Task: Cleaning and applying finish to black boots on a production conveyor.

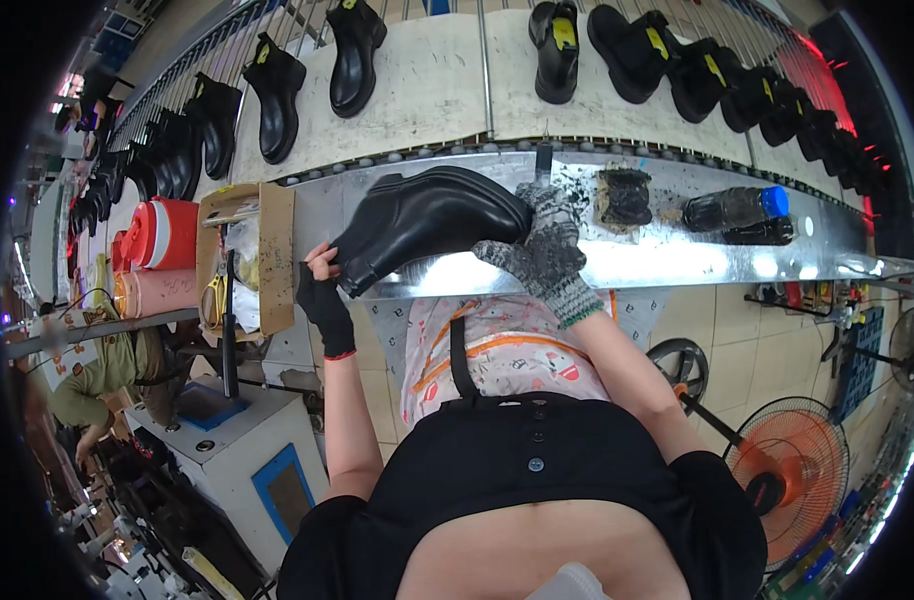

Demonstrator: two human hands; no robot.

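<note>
A black leather ankle boot (429, 218) is held on its side just above the shiny metal bench (637, 262), its sole facing away from me and its toe to the right. My left hand (325, 305), in a black fingerless glove, pinches the edge of the boot's top. At the toe is my right hand (545, 245) in a grey knitted glove stained black, its thumb against the near side and its fingers around the tip. A narrow dark piece (544, 162) juts up beyond those fingers; I cannot tell whether it is in the hand.
Beyond the bench, a conveyor (417, 110) carries several black boots. A blackened pad (625, 198) and dark bottles (729, 209) lie to the right. A cardboard box (277, 255) and red jug (165, 233) stand left. An orange fan (792, 480) is at lower right.
</note>
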